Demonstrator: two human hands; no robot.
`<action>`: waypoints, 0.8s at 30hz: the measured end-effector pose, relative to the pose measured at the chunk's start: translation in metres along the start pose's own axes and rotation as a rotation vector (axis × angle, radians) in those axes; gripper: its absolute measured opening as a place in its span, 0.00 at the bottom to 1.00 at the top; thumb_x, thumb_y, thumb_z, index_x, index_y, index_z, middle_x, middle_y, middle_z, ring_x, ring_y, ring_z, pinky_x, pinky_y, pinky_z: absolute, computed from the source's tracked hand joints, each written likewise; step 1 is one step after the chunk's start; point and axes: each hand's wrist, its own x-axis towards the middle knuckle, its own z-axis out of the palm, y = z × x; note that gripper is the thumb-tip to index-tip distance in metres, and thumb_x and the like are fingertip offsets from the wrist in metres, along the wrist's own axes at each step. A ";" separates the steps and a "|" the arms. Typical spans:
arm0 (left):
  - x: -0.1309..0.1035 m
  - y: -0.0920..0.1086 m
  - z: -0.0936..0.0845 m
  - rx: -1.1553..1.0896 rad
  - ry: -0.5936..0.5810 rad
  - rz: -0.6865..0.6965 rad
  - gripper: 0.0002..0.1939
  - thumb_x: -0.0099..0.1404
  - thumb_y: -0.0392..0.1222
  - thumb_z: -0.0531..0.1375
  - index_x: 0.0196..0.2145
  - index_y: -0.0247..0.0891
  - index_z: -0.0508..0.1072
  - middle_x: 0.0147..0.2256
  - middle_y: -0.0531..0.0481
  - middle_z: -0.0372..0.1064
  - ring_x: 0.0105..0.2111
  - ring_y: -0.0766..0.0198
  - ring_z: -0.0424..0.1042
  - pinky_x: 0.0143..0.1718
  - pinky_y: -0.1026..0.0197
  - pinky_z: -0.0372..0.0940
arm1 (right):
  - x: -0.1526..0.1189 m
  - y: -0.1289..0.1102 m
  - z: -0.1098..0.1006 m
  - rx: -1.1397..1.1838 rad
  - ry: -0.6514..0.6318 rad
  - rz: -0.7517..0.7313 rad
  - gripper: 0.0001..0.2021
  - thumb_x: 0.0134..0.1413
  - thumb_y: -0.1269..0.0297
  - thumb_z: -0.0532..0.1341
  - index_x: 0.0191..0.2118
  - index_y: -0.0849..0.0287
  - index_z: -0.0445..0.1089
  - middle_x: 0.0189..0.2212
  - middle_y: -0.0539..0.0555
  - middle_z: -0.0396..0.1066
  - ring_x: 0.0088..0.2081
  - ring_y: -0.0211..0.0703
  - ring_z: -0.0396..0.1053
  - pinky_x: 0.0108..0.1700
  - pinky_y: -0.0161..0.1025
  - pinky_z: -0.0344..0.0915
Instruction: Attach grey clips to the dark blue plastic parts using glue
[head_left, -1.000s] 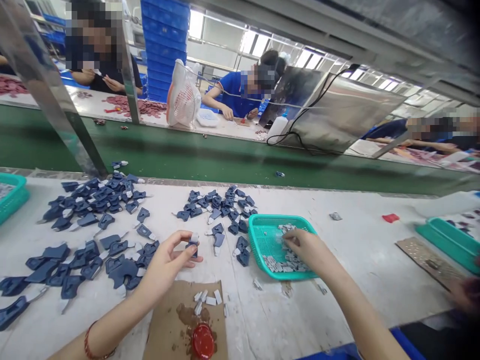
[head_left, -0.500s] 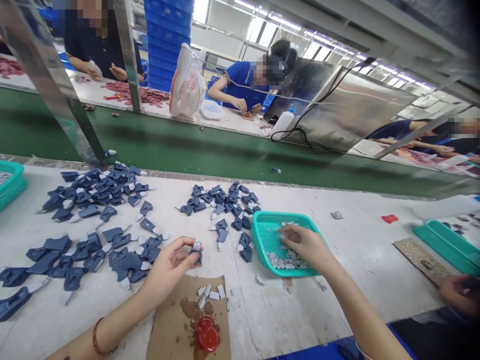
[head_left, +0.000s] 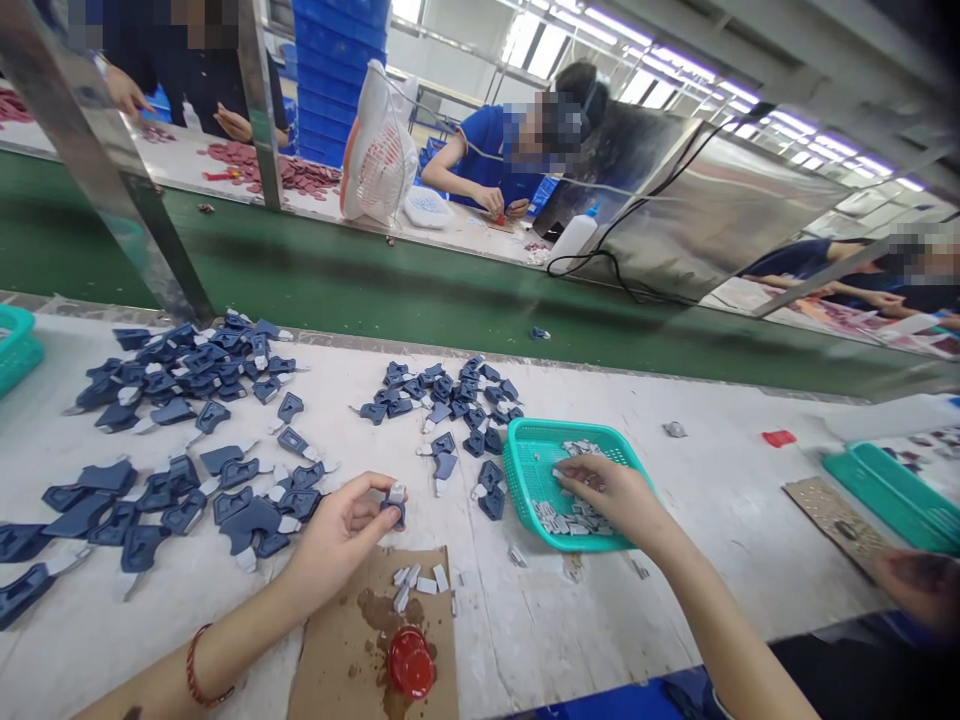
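A dark blue piece with a light grey part on top (head_left: 393, 508) is pinched between the thumb and fingers of my left hand (head_left: 346, 530), above the back edge of a stained cardboard sheet (head_left: 330, 650). My right hand (head_left: 616, 492) is over the green basket (head_left: 637, 460), its thumb and fingertips closed on a small grey piece (head_left: 559, 472). More small grey pieces (head_left: 574, 520) lie in the basket. On the cardboard are several light grey blocks (head_left: 427, 585) and a red round dish (head_left: 411, 664).
Piles of dark blue pieces (head_left: 180, 375) cover the left, with a smaller pile (head_left: 442, 395) behind the basket. Another green basket (head_left: 892, 495) and a person's hand (head_left: 919, 580) are at right. A green strip (head_left: 450, 295) separates this table from people working opposite.
The view has shifted slightly. My right hand has moved a little within the basket, and a grey piece now shows at its fingertips. My left hand still holds the blue piece.
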 end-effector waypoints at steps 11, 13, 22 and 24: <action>0.000 0.001 -0.001 0.034 0.010 0.034 0.11 0.66 0.45 0.60 0.44 0.39 0.67 0.33 0.49 0.74 0.39 0.56 0.77 0.48 0.53 0.68 | 0.002 -0.011 0.002 -0.029 0.076 -0.042 0.11 0.49 0.55 0.60 0.29 0.56 0.75 0.29 0.58 0.78 0.30 0.51 0.74 0.33 0.45 0.70; -0.001 0.001 -0.001 0.032 0.018 0.039 0.11 0.65 0.45 0.60 0.43 0.40 0.67 0.32 0.49 0.75 0.39 0.56 0.77 0.48 0.54 0.68 | -0.003 -0.016 0.001 -0.019 0.121 -0.048 0.12 0.50 0.53 0.59 0.29 0.56 0.74 0.31 0.58 0.78 0.30 0.51 0.73 0.33 0.46 0.70; 0.001 -0.001 -0.004 0.039 0.016 0.068 0.12 0.64 0.46 0.62 0.42 0.40 0.67 0.31 0.51 0.74 0.39 0.55 0.78 0.46 0.55 0.68 | -0.087 -0.123 0.012 0.220 -0.076 -0.342 0.04 0.61 0.62 0.59 0.35 0.53 0.70 0.35 0.54 0.73 0.39 0.46 0.72 0.42 0.42 0.68; 0.001 -0.002 -0.005 0.038 0.019 0.082 0.12 0.64 0.46 0.62 0.42 0.40 0.67 0.31 0.51 0.74 0.38 0.56 0.78 0.46 0.56 0.68 | -0.103 -0.149 0.022 0.232 -0.217 -0.398 0.04 0.61 0.70 0.58 0.36 0.54 0.69 0.35 0.52 0.72 0.40 0.44 0.71 0.41 0.40 0.67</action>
